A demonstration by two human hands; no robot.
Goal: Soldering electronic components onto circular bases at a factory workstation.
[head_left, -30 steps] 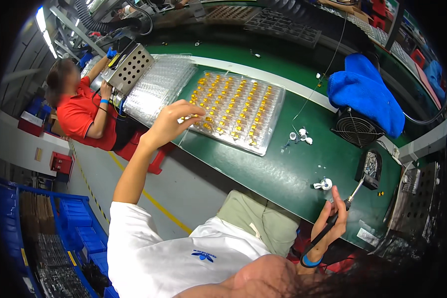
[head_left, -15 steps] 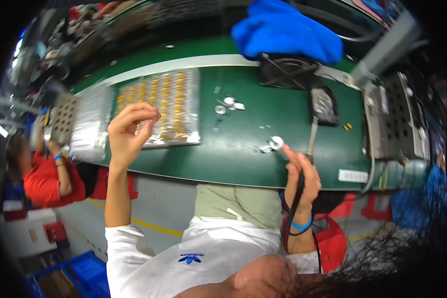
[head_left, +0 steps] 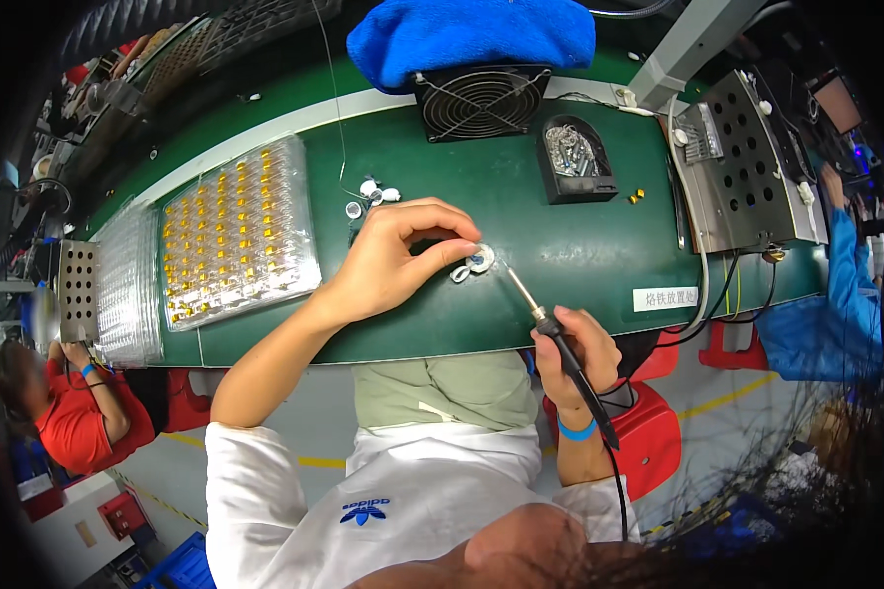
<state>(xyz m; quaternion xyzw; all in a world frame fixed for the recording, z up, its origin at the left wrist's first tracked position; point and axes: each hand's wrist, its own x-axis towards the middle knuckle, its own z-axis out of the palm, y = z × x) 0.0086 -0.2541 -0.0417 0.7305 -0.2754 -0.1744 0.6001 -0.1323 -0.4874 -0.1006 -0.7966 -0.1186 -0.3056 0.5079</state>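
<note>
My right hand [head_left: 581,358] grips the dark handle of a soldering iron [head_left: 566,359], whose metal tip points up and left. Just beyond that tip lies a small round white part [head_left: 480,261] with a short loop of lead, on the green bench top [head_left: 413,329]. My left hand [head_left: 403,257] reaches across with thumb and forefinger closed together at this part's upper edge. What they pinch, if anything, is too small to make out. Behind my left hand are several more white round parts [head_left: 371,188], and a thin strand of wire [head_left: 335,108] runs down toward them.
A clear plastic tray of small yellow components [head_left: 238,231] lies left, beside stacked empty trays [head_left: 128,285]. Toward the back stand a black fan [head_left: 481,101] under blue cloth [head_left: 471,41] and a black box of metal bits [head_left: 577,167]. A perforated metal case [head_left: 746,162] stands right.
My left hand has moved right, from above the component tray to the round white part. My right hand has turned the iron's tip toward that part. The whole view has shifted.
</note>
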